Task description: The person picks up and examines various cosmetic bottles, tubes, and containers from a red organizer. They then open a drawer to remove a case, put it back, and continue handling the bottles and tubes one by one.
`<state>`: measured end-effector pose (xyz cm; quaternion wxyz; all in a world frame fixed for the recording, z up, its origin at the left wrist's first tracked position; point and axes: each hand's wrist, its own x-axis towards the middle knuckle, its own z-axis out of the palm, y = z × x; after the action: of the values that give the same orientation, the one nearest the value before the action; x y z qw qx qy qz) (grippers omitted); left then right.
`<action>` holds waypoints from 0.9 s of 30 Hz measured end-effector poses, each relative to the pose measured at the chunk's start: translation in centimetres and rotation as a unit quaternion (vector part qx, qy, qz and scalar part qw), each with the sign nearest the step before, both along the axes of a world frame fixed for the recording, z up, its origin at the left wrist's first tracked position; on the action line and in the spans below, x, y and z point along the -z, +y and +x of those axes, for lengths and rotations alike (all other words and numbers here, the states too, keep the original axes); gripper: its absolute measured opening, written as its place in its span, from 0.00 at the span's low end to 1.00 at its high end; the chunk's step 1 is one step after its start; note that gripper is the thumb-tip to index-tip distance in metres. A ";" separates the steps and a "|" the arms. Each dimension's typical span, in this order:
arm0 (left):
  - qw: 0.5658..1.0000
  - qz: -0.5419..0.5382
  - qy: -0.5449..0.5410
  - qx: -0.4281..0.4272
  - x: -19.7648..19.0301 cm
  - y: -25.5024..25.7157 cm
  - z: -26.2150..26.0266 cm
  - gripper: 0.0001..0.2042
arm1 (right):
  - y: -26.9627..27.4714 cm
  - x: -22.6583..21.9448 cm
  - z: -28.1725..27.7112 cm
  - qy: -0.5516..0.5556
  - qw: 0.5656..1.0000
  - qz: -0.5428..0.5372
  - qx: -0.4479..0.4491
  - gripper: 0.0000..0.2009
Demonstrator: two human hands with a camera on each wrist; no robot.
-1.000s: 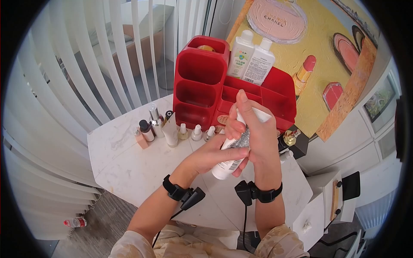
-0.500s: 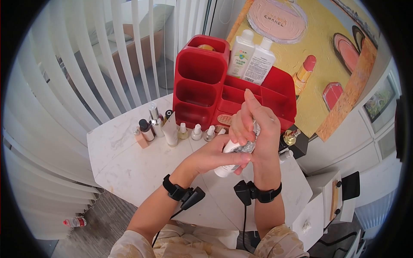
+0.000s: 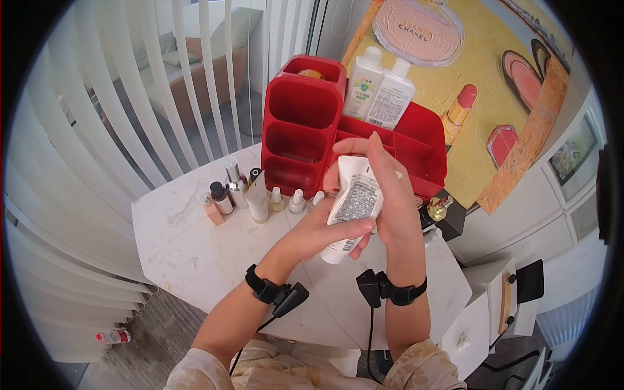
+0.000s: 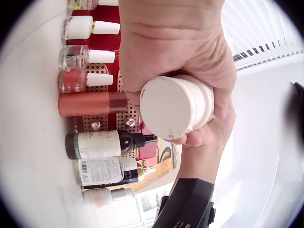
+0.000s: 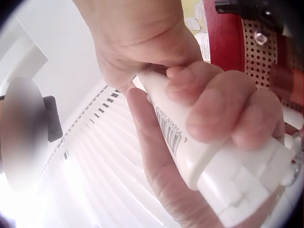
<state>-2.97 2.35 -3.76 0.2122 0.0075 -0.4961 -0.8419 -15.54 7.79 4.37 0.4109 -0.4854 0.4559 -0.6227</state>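
A white cosmetic squeeze tube (image 3: 356, 195) with a grey printed panel and a barcode is held up over the table, its flat end up and its white cap (image 4: 166, 108) down. My left hand (image 3: 312, 229) grips its lower part, thumb across the printed face and fingers behind. In the right wrist view, the left fingers (image 5: 213, 107) curl round the tube just above the cap. My right hand (image 3: 394, 201) is at the upper part, palm along the right edge, thumb pointing up and fingers bent round behind it; the tube partly hides them.
On the white marbled table (image 3: 188, 260) stands a red organizer (image 3: 302, 107) holding two white bottles (image 3: 380, 91). Several small nail polish bottles (image 3: 297, 200), a white tube (image 3: 258, 203) and cosmetic bottles (image 3: 221, 196) line its front. A dark pump bottle (image 3: 434, 211) stands right. A painting (image 3: 478, 123) leans behind.
My right fingers, earlier curled over the front of the tube and covering much of it, are now behind it. The printed face shows more fully. My left hand keeps its grip.
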 end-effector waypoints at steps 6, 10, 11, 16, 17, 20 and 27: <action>0.979 -0.105 0.001 -0.177 0.5 0.5 -0.8 0.14 | 0.4 -0.7 0.7 0.087 0.991 -0.044 0.088 0.29; 0.879 -0.252 0.038 -0.404 0.6 0.9 -1.7 0.17 | 0.4 0.0 1.3 0.105 0.989 -0.044 0.090 0.35; 0.878 -0.254 0.031 -0.404 0.6 0.8 -1.7 0.17 | 0.3 0.2 1.4 0.116 0.988 -0.048 0.092 0.36; 0.845 -0.319 -0.004 -0.430 2.3 0.1 -1.9 0.21 | 0.0 0.5 2.1 0.170 0.974 -0.060 0.136 0.28; 0.838 -0.329 -0.024 -0.435 2.3 0.4 -1.6 0.22 | 0.0 0.6 2.1 0.177 0.971 -0.062 0.147 0.26; 0.824 -0.343 -0.030 -0.450 1.6 0.8 -1.5 0.23 | 0.1 0.4 2.5 0.183 0.966 -0.054 0.174 0.19; 0.831 -0.331 -0.027 -0.446 1.0 1.1 -1.7 0.25 | 0.0 1.2 1.9 0.172 0.971 -0.059 0.156 0.13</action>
<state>-4.65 3.49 -4.75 0.5407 0.1800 -0.6938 -0.4404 -13.63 7.77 3.16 0.1948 -0.5311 0.5526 -0.6121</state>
